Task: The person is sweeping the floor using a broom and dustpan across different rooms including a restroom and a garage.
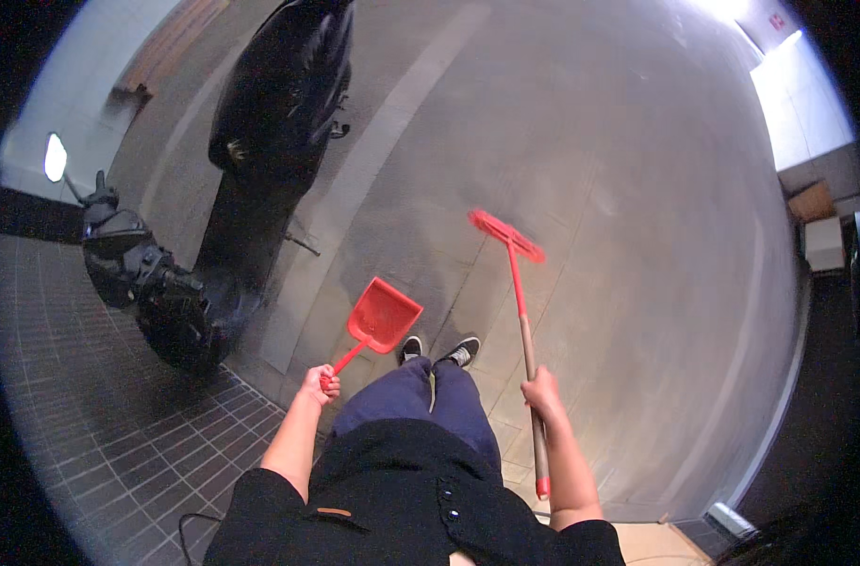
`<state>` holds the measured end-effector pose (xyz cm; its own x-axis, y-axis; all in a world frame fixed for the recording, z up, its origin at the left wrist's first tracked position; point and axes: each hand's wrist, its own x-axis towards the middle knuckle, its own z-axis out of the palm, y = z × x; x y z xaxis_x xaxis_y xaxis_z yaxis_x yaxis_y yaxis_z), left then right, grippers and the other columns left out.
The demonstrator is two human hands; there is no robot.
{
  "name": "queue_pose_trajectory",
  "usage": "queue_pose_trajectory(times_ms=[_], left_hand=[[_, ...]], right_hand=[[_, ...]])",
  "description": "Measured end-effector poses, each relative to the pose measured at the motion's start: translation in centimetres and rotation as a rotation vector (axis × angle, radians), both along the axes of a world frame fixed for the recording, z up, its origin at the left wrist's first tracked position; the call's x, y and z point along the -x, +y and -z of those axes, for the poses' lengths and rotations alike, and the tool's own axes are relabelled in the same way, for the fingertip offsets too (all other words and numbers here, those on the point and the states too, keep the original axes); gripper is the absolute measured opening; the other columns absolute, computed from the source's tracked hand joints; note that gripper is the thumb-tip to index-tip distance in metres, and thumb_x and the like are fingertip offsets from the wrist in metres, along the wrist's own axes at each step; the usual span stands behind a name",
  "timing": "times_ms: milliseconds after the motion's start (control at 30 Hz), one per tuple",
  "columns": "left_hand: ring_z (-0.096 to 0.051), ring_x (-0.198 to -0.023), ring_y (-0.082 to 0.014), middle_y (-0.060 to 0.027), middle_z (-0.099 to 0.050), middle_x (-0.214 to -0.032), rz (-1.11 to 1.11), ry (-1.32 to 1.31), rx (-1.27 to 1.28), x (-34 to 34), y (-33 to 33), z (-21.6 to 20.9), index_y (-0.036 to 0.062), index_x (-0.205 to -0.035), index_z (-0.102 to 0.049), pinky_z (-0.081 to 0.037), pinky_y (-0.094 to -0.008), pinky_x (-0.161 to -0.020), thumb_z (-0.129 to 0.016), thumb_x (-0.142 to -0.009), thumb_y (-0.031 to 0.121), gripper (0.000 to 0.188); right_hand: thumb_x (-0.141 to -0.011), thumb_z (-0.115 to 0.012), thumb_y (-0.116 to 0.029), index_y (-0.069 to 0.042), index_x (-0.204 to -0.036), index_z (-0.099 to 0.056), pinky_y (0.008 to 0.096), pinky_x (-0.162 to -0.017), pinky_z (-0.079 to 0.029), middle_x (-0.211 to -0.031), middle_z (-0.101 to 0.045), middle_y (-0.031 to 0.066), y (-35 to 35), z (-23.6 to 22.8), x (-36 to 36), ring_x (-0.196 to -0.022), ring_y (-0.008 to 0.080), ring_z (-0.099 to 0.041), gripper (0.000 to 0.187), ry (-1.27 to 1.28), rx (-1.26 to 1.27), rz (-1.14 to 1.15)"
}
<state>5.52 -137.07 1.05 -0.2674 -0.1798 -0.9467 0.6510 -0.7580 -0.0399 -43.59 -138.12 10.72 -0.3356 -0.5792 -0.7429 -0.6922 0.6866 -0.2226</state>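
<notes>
My left hand (pixel 321 385) is closed round the short handle of a red dustpan (pixel 387 314), whose pan points forward and away from me, a little left of my shoes. On the other side, my right hand (pixel 541 389) grips the wooden shaft of a long-handled broom (pixel 527 330). Its red head (pixel 506 236) is at the far end, ahead of my feet and above or on the floor; I cannot tell if it touches. A red cap finishes the near end of the shaft, beside my right forearm.
A black scooter (pixel 260 179) with a mirror stands at the left. Dark tiles (pixel 81 377) cover the lower left floor, grey concrete (pixel 628 236) the middle. Cardboard (pixel 813 202) and a white box (pixel 823 243) sit at the far right. My shoes (pixel 463 351) are on the floor below me.
</notes>
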Motion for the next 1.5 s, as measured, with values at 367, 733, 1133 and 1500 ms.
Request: queue_pose_trajectory(times_ms=[367,733,1133,1500], left_hand=[[-0.028,-0.036,-0.0103,-0.0014,-0.034,-0.049,-0.169,0.042,-0.082,-0.7,2.5,5.4,0.0142,-0.057,-0.038,-0.022,-0.0216,-0.032,-0.049,-0.056,0.011,0.012],[-0.031,-0.036,-0.0099,-0.0001,-0.036,-0.049,-0.238,-0.067,-0.161,-0.9,2.9,7.4,0.0140,-0.061,-0.036,-0.022,-0.0202,-0.032,-0.047,-0.059,0.009,0.012],[-0.025,-0.028,-0.0144,0.0000,-0.028,-0.036,-0.048,-0.183,-0.036,-4.3,-0.3,8.2,0.0168,-0.043,-0.025,-0.020,-0.0270,-0.029,-0.044,-0.059,0.024,0.026],[-0.030,-0.034,-0.0165,-0.0011,-0.034,-0.042,0.302,-0.278,0.193,-4.4,-5.1,3.0,0.0136,-0.049,-0.034,-0.024,-0.0278,-0.033,-0.045,-0.060,0.026,0.020]], right_hand=[[-0.069,-0.048,-0.002,0.006,-0.110,-0.029,0.0363,-0.053,-0.050,-0.080,-0.057,0.0238,-7.7,9.2,-10.2,-0.064,0.0300,-0.060,0.046,-0.093,-0.112,-0.300],[-0.071,-0.055,-0.022,-0.002,-0.100,-0.044,0.0418,-0.074,-0.041,-0.094,-0.053,0.0243,9.8,-1.2,-4.7,-0.091,0.0372,-0.051,0.037,-0.254,-0.400,-0.547],[-0.071,-0.057,-0.022,0.000,-0.096,-0.047,0.0292,-0.054,-0.043,-0.069,-0.051,0.0078,9.3,0.2,-5.5,-0.059,0.0175,-0.051,0.035,-0.469,-0.057,0.183],[-0.072,-0.051,-0.011,-0.009,-0.064,-0.042,0.0217,-0.035,-0.034,-0.049,-0.041,-0.0021,18.5,4.9,-6.0,-0.037,0.0062,-0.040,0.012,-0.684,0.062,1.110]])
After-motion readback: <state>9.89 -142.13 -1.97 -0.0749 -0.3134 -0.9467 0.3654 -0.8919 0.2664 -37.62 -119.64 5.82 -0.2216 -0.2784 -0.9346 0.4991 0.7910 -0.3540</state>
